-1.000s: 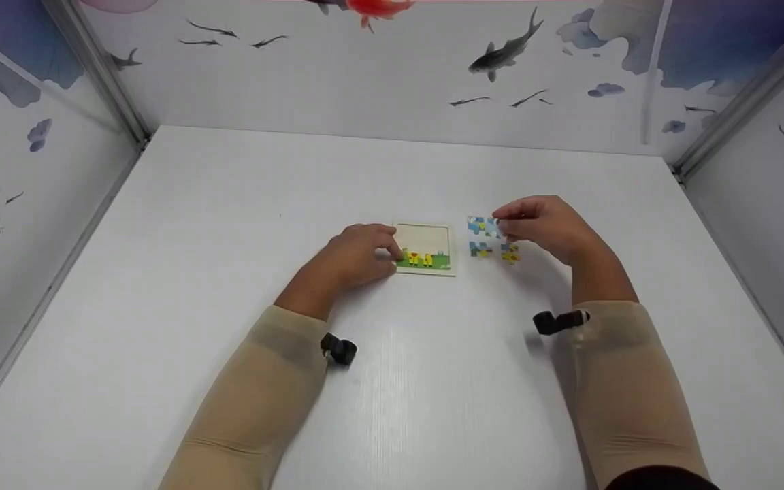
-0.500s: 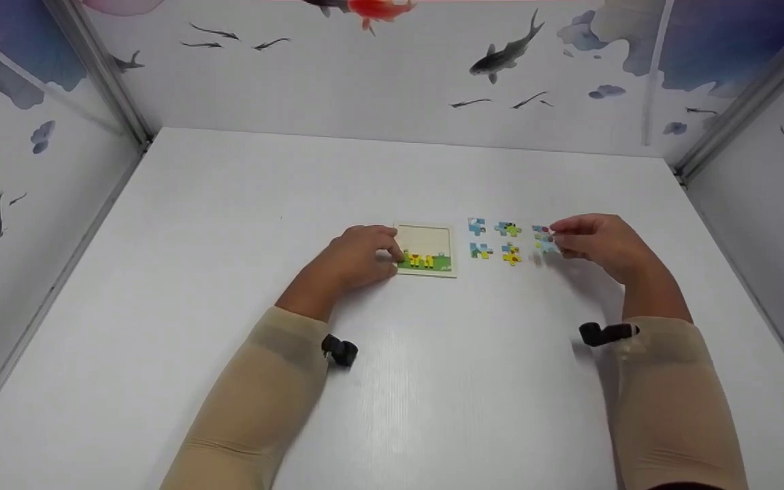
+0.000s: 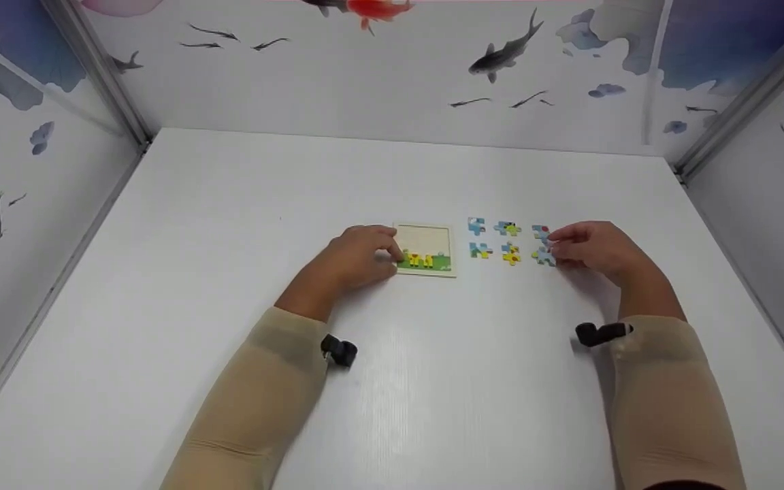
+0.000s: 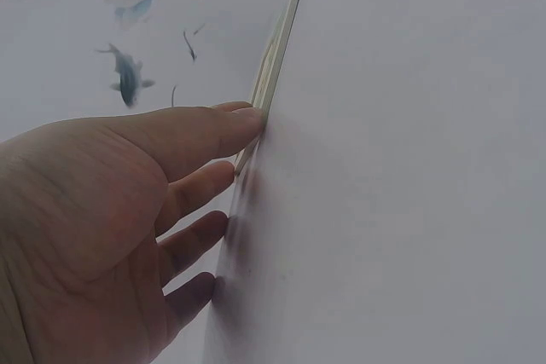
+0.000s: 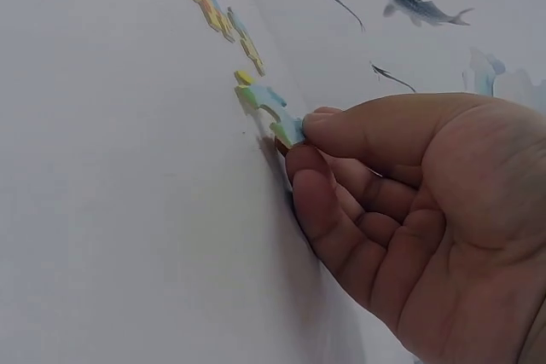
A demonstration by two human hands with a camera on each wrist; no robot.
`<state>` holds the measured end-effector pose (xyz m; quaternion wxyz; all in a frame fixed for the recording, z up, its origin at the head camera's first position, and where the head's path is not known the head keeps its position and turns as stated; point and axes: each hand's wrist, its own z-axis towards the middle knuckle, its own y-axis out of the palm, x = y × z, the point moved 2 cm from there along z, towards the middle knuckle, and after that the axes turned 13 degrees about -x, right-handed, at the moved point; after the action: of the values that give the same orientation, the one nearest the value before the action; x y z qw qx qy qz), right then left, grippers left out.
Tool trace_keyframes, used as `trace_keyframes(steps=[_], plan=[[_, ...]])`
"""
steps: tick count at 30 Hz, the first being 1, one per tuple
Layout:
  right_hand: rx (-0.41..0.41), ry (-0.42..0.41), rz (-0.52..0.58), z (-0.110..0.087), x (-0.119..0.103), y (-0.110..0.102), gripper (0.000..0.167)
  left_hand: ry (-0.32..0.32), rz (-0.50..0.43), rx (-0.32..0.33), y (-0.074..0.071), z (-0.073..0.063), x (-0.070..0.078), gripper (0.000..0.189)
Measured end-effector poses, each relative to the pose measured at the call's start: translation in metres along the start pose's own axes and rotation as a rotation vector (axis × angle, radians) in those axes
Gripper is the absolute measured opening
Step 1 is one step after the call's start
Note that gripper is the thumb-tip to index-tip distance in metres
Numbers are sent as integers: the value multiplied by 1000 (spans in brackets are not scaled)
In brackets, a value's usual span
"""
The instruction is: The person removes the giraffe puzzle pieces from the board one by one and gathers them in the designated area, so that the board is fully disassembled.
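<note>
My left hand [image 3: 361, 255] grips the left edge of a small square wooden puzzle tray [image 3: 425, 238], with the thumb on its near edge in the left wrist view. A green and yellow picture strip fills the tray's lower part; bare wood shows above it. To the right, my right hand [image 3: 596, 248] pinches a light-blue puzzle piece [image 5: 286, 125] between thumb and fingers, low at the tabletop. Just above that piece lies a blue and red puzzle piece [image 3: 540, 231], close to the fingertips.
Between tray and right hand lie several loose puzzle pieces in two rows, among them a blue corner piece [image 3: 476, 225] and a yellow one [image 3: 511, 254]. White walls with painted fish [image 3: 508, 51] enclose the white table [image 3: 392, 381] at back and sides.
My right hand has moved right from the middle pieces, carrying the light-blue piece, and has lowered it below the blue and red one. The left hand and tray have stayed put.
</note>
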<state>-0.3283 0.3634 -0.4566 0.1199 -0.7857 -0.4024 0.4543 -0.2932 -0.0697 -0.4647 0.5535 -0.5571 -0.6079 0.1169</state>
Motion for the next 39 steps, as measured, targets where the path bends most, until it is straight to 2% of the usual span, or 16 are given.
trace_keyframes(steps=[9, 18, 22, 25, 31, 39], plan=[[6, 37, -31, -2, 2, -1, 37, 6, 6, 3, 1, 2, 1, 25], [12, 29, -69, -5, 2, -1, 33, -9, 3, 0, 2, 2, 3, 23], [31, 42, -69, -4, 2, -2, 37, 1, 19, -3, 2, 2, 4, 22], [51, 31, -20, -4, -2, -2, 38, 9, 28, -8, 2, 1, 4, 22], [45, -60, 46, -8, -37, 9, 38, 9, 20, -7, 0, -1, 3, 23], [-51, -164, 13, -3, -102, 50, 34, 3, 14, 1, -1, 0, -1, 19]])
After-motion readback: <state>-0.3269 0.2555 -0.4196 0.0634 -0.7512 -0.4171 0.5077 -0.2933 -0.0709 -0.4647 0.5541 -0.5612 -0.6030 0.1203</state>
